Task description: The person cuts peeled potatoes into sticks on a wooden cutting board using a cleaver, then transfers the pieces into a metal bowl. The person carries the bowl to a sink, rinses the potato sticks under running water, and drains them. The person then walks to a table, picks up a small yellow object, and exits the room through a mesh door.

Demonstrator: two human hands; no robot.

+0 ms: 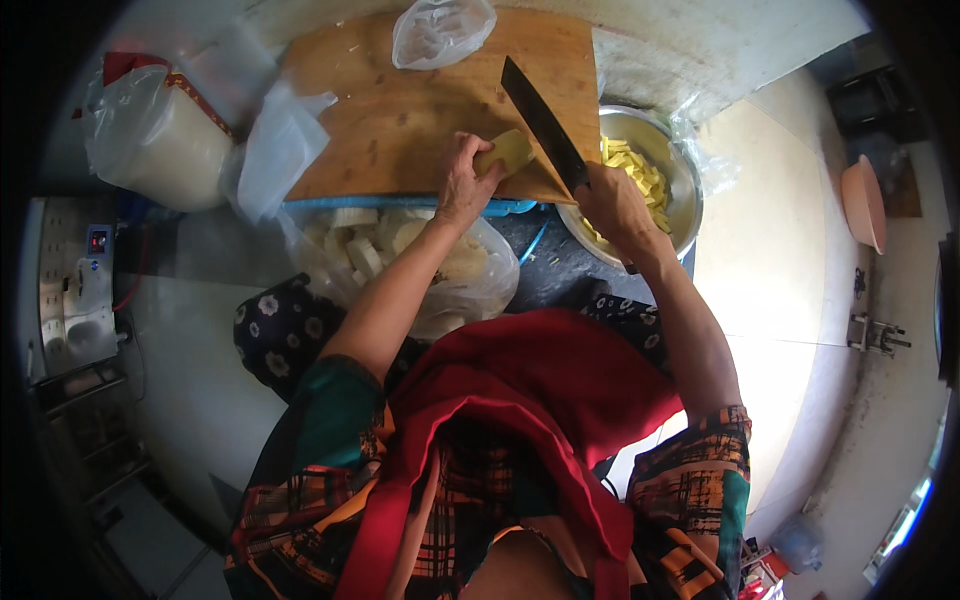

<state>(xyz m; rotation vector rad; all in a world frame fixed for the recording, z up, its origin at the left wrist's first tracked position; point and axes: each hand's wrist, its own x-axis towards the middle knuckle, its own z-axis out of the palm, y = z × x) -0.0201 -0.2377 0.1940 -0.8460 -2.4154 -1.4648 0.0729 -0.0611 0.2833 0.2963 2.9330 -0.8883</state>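
On the wooden cutting board [390, 112], near its front right corner, lies a pale yellow-green piece of vegetable [507, 152]. My left hand [466, 180] grips its left end. A cleaver [544, 120] with a dark blade is in my right hand [619, 206], its tip pointing away from me and its blade just right of the piece. Beneath my right hand, a metal bowl [688, 187] holds many cut yellow sticks [637, 169]. Below the board's front edge, a clear plastic bag [487, 262] contains thick pale pieces [365, 257], partly hidden by my left forearm.
A crumpled clear plastic bag [442, 34] rests at the board's far edge. Left of the board are a white plastic bag [281, 146] and a large clear bag with white contents [161, 142]. A metal appliance [75, 285] stands far left; a pink basin [862, 204] is far right.
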